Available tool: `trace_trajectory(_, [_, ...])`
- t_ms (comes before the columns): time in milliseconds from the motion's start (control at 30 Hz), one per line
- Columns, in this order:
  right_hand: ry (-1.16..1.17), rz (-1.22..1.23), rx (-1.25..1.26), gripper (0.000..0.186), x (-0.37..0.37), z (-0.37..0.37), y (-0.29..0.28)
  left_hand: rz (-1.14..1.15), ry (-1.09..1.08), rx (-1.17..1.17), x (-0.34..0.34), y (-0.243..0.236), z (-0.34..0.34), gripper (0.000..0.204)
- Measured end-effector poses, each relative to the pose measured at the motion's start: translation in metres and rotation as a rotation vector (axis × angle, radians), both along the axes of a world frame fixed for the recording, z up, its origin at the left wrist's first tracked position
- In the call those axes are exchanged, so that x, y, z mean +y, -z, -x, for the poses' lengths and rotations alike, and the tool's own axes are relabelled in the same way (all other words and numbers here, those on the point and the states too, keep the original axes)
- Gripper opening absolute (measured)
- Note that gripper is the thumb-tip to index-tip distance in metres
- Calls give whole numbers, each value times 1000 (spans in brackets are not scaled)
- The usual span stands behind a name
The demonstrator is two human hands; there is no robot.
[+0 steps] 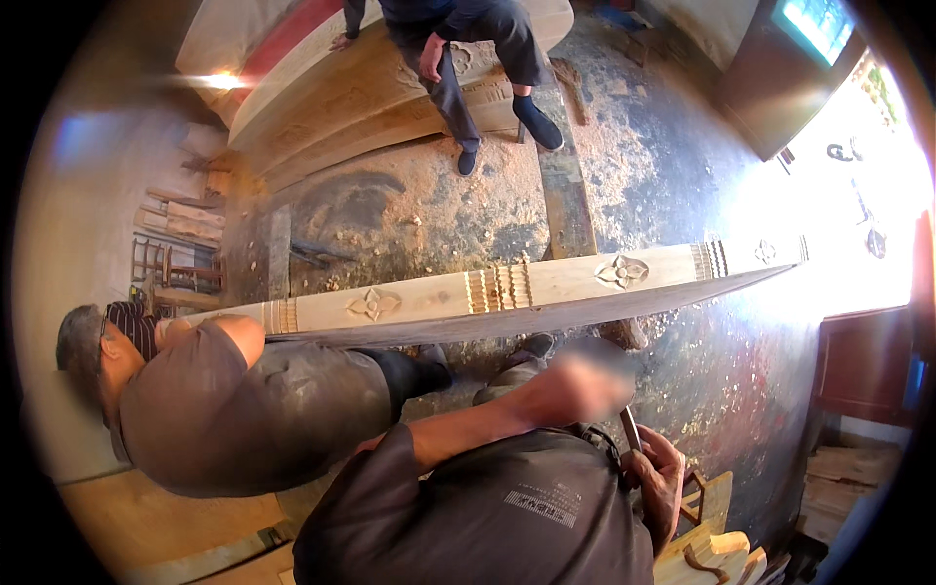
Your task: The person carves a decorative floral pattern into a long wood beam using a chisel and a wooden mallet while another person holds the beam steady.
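Note:
My left hand is raised in front of my torso, blurred, so its fingers and anything in them cannot be made out. Just beside it my right hand has its fingers closed around a narrow flat tool, which looks like a chisel. The tool's upper end runs up toward the blurred patch by my left hand. Beyond my hands stretches a long pale carved beam, with flower reliefs and bands of grooves along its top.
A person bends over the beam's left end. Another person sits at the back on a large carved board. Wood shavings litter the floor. Shaped wooden pieces lie at lower right. Bright daylight comes in at the right.

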State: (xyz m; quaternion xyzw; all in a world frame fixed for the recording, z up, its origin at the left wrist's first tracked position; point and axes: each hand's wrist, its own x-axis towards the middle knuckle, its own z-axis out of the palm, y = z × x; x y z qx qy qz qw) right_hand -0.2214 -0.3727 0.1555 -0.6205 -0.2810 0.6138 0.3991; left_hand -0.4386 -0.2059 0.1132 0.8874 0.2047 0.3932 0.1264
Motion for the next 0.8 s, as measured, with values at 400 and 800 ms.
trace_trajectory(400, [-45,-290,58,36,27,45,-5,-92,-561,-14,-29,-16,98,23])
trace_trajectory(800, [-807,-882,-415,51,162,165,-12,33,-795,61,-25,28,171,34])
